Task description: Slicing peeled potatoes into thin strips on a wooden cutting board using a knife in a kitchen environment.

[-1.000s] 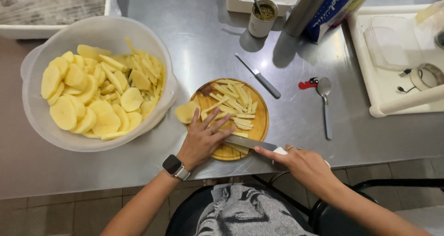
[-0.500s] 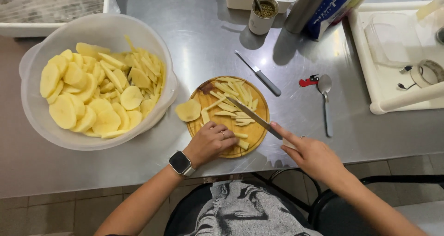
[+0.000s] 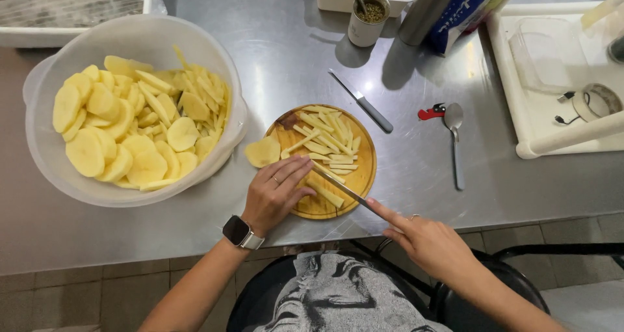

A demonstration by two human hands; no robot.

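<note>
A round wooden cutting board (image 3: pixel 361 176) lies on the steel counter with several potato sticks (image 3: pixel 331 137) on its far half. My left hand (image 3: pixel 276 192), with a smartwatch on the wrist, rests flat on the board's near left part, fingers pressing potato pieces. My right hand (image 3: pixel 432 244) grips a knife (image 3: pixel 341 185) by the handle, index finger along the spine; the blade lies diagonally across the board next to my left fingers. One potato slice (image 3: pixel 262 152) lies off the board's left edge.
A large translucent bowl (image 3: pixel 58 176) of potato slices stands at left. A second knife (image 3: pixel 363 102), a spoon (image 3: pixel 454 133) with a red tool beside it, a tin (image 3: pixel 367 20) and a white tray (image 3: pixel 552 137) lie beyond and right of the board.
My left hand has moved from the board's near edge up onto the potato pieces. The knife has swung down from the middle of the board to beside my left fingers.
</note>
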